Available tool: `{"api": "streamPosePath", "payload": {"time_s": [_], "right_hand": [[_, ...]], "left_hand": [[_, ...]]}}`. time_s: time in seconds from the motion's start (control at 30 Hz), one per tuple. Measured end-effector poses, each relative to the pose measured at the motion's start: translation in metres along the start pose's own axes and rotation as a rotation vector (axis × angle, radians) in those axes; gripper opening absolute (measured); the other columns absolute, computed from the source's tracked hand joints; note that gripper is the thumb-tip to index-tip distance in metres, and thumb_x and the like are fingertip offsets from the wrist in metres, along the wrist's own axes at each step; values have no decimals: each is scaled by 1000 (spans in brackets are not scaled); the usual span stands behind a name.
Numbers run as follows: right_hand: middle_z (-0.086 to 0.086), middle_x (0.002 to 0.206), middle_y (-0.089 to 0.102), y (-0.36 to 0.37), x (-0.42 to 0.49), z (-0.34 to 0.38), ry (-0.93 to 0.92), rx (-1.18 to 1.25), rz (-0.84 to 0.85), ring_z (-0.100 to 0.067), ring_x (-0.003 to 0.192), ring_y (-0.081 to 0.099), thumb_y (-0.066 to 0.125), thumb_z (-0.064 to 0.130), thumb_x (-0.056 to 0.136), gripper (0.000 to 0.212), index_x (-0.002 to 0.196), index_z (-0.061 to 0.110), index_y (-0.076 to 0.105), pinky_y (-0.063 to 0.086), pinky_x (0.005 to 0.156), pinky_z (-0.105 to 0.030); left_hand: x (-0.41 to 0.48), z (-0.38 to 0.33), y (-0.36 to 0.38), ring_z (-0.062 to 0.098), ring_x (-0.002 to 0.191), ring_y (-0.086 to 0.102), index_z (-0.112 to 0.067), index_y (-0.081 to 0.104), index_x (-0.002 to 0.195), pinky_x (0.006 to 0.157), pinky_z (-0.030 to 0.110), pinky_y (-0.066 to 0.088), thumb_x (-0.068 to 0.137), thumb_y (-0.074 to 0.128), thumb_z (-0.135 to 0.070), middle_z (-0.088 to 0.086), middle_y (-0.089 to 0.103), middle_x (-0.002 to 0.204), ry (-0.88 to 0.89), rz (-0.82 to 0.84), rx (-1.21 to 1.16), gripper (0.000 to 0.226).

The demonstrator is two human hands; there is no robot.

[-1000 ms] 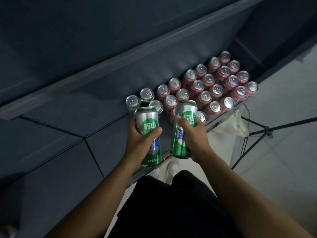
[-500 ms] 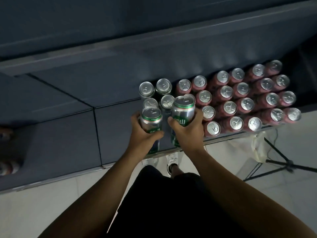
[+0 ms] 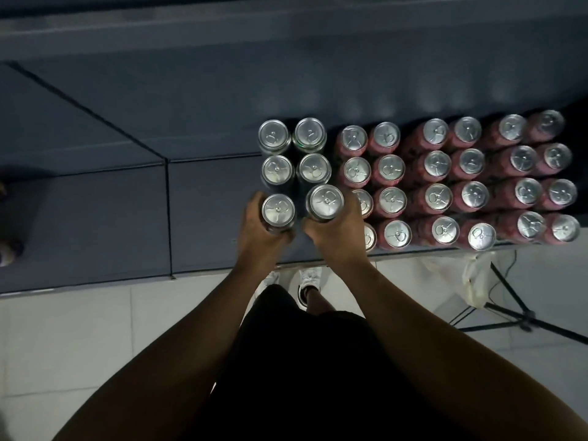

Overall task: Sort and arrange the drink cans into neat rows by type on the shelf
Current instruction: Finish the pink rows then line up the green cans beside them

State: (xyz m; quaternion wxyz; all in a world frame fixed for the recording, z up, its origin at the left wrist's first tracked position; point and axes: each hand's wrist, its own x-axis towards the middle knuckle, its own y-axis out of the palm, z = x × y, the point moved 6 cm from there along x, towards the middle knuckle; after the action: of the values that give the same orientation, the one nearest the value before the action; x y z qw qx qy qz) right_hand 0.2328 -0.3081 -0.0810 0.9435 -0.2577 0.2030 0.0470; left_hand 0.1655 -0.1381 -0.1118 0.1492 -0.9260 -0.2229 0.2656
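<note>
Two cans are being handled at once; only the head view is available. The left hand (image 3: 254, 225) is wrapped round the left can (image 3: 278, 210), with fingers curled about its side. The right hand (image 3: 337, 231) grips the right can (image 3: 326, 202) in the same way. Both cans are held upright over the front part of the shelf (image 3: 206, 202), directly in front of four standing cans (image 3: 276, 169) that form two short columns. The step is judged to be placement of a third pair, extending those columns toward the shelf edge. Whether either base is touching the shelf cannot be told; the right can's lid looks larger, so that can is possibly higher. The next move is judged to call for both cans to be lowered, aligned with the cans behind, then released. A block of pink cans (image 3: 471, 160) stands just beside the right hand, and its nearest cans are partly covered by the knuckles, so little room is left for withdrawal on that side. Below the shelf edge, shoes (image 3: 310, 278), a plastic bag (image 3: 474, 281) and a tripod (image 3: 509, 300) are noted on the floor (image 3: 79, 329).
</note>
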Motion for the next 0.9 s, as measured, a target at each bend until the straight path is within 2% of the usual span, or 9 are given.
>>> {"api": "streamPosePath", "payload": {"time_s": [0.1, 0.2, 0.27, 0.43, 0.57, 0.63, 0.7, 0.8, 0.9], "right_hand": [[2, 112, 63, 9, 4, -2, 0, -22, 33, -19, 101, 64, 78, 34, 55, 68, 118, 24, 52, 58, 83, -45], [1, 114, 63, 15, 8, -8, -1, -55, 35, -20, 103, 63, 84, 34, 59, 72, 122, 19, 51, 57, 85, -42], [0, 113, 63, 17, 10, -11, -11, -69, 17, -20, 103, 63, 89, 31, 63, 70, 121, 17, 51, 54, 86, -36], [-1, 115, 61, 22, 15, -18, -6, -67, 15, -17, 103, 61, 91, 32, 66, 71, 121, 16, 49, 53, 86, -29], [-4, 121, 56, 26, 16, -21, -11, -100, 70, -16, 106, 56, 89, 25, 68, 74, 126, 13, 46, 40, 78, -6], [-5, 125, 54, 26, 16, -20, -12, -121, 84, -16, 109, 54, 88, 23, 70, 75, 130, 11, 44, 37, 77, -3], [-6, 128, 53, 26, 14, -20, -14, -145, 95, -16, 111, 53, 87, 23, 72, 78, 134, 9, 43, 40, 80, -8], [-9, 135, 51, 23, 11, -15, -4, -157, 122, -21, 120, 53, 86, 25, 74, 84, 141, 6, 39, 46, 92, -24], [-6, 144, 46, 17, 7, -4, -14, -195, 152, -16, 121, 50, 84, 29, 77, 87, 147, 12, 35, 43, 91, -30]], "left_hand": [[5, 1, 5, 15, 105, 67, -40, 50, 124, 89, 46, 58, 59, 89, -29, -10, 68, 112, -7, -6, 10, 77], [9, 0, 9, -6, 98, 64, -37, 49, 128, 80, 15, 50, 64, 91, -23, -20, 67, 107, -15, -3, 6, 78], [12, 0, 13, -10, 100, 62, -33, 48, 134, 74, 5, 43, 67, 90, -17, -22, 67, 108, -16, 1, 5, 81], [12, 8, 16, -3, 105, 62, -32, 45, 137, 80, 14, 47, 67, 90, -17, -23, 65, 110, -44, -6, 6, 84], [13, 9, 13, -1, 105, 64, -28, 44, 137, 79, 10, 47, 68, 91, -19, -17, 67, 114, -46, 10, 10, 84], [14, 7, 11, 1, 106, 64, -28, 43, 138, 81, 13, 47, 68, 92, -22, -17, 66, 115, -30, 23, 28, 85], [14, 5, 11, 4, 106, 64, -28, 43, 137, 85, 23, 50, 68, 93, -25, -17, 66, 115, -19, 34, 39, 85], [12, 1, 8, 8, 107, 64, -27, 43, 137, 91, 32, 53, 70, 92, -25, -15, 65, 115, -8, 59, 64, 83], [7, -5, 2, 9, 112, 62, -30, 46, 136, 96, 38, 54, 68, 90, -30, -12, 64, 121, 9, 94, 87, 81]]}}
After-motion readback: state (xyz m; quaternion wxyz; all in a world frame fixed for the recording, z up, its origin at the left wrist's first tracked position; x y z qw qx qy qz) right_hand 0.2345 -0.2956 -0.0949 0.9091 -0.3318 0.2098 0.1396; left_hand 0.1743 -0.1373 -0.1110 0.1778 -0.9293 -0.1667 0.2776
